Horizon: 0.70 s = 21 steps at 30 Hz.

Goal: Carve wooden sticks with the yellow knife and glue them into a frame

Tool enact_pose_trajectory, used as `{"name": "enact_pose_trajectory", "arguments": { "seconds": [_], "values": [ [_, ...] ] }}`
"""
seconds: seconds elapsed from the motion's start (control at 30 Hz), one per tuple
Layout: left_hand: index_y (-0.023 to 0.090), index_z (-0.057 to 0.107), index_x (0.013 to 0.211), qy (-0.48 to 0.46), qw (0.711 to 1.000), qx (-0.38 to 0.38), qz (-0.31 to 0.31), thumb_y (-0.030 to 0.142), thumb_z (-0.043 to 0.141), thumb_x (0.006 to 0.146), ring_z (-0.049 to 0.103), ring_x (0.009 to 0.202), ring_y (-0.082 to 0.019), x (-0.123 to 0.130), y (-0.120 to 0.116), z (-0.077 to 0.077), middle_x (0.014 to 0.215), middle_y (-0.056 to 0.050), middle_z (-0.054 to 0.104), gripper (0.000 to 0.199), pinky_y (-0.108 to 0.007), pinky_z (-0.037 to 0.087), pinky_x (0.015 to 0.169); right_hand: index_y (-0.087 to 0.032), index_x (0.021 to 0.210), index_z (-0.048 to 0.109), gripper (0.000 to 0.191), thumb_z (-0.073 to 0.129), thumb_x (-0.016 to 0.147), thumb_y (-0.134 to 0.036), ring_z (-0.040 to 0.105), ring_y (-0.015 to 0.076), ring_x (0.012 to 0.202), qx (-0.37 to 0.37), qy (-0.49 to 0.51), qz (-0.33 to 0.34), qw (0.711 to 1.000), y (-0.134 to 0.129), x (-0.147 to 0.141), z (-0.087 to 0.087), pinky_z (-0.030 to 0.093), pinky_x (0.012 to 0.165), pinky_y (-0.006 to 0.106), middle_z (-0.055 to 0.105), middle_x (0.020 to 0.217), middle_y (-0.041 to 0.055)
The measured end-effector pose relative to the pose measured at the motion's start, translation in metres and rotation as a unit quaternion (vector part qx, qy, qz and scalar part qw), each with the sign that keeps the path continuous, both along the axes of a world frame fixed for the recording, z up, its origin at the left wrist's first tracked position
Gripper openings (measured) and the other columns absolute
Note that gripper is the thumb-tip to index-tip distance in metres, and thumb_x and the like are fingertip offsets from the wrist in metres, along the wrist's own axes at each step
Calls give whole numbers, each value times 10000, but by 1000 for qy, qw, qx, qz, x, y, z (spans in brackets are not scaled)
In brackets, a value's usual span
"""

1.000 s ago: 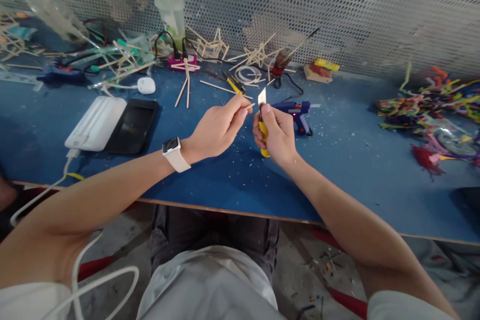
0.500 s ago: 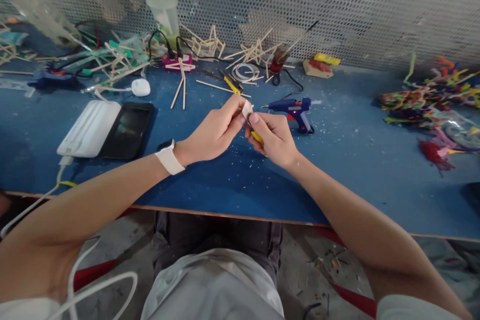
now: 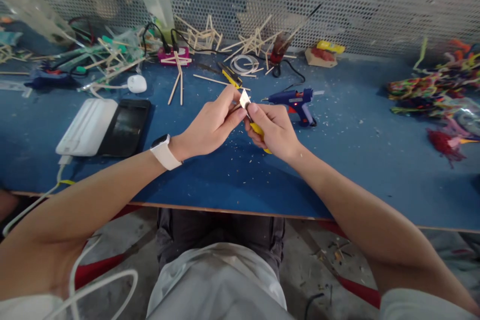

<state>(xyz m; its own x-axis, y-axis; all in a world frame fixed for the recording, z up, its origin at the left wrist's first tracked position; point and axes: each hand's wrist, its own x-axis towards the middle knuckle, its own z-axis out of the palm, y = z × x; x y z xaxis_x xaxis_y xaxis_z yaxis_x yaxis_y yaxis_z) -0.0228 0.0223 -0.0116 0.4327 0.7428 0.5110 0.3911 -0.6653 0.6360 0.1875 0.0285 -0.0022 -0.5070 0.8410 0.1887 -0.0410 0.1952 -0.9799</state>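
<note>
My right hand [image 3: 274, 127] is wrapped round a yellow utility knife [image 3: 257, 129], its bright blade pointing up and left. Against the blade, my left hand [image 3: 216, 122] pinches a thin wooden stick [image 3: 235, 108], mostly hidden by the fingers. Both hands meet above the blue table [image 3: 210, 180], with small pale shavings scattered below. Just right of the hands, a blue hot glue gun [image 3: 294, 102] rests on its side with a small red light showing. A second yellow and black cutter [image 3: 231, 76] lies beyond the fingertips.
At left lie a white power bank [image 3: 87, 127] and a black phone [image 3: 125, 127]. Joined wooden sticks [image 3: 202, 37], a coil of clear tubing [image 3: 244, 65] and a drink cup [image 3: 156, 5] line the back, before a perforated metal panel. Colourful strings [image 3: 431, 90] lie at right.
The knife blade has tilted and its bright face shows more. My hands remain together, with the fingers slightly shifted. The whole view has moved a little.
</note>
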Motion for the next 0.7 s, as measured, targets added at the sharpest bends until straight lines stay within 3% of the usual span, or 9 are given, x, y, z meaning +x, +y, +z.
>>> {"name": "enact_pose_trajectory", "arguments": {
  "seconds": [0.33, 0.57, 0.7],
  "values": [
    [273, 561, 1174, -27, 999, -17, 27, 737, 379, 1209, 542, 573, -163, 3, 0, -5, 706, 38, 484, 500, -345, 442, 608, -245, 795, 606, 678, 637, 1063, -866, 359, 90, 412, 3, 13, -43, 999, 0, -1, -4, 273, 375, 258, 426, 527, -69],
    [265, 605, 1119, -37, 999, -27, 12, 671, 353, 1232, 661, 751, -211, -2, 11, -9, 830, -29, 666, 491, -377, 537, 702, -239, 772, 638, 679, 584, 1120, -819, 439, 124, 499, 125, -61, -93, 986, 2, 3, -13, 316, 481, 299, 498, 560, -31],
    [254, 592, 1074, -29, 999, -28, -2, 615, 400, 1233, 660, 782, -207, -7, 18, -11, 861, -35, 688, 439, -373, 554, 762, -230, 774, 652, 684, 532, 1163, -779, 472, 132, 518, 192, -120, -110, 968, 6, 6, -16, 354, 555, 322, 546, 566, -18]
  ]
}}
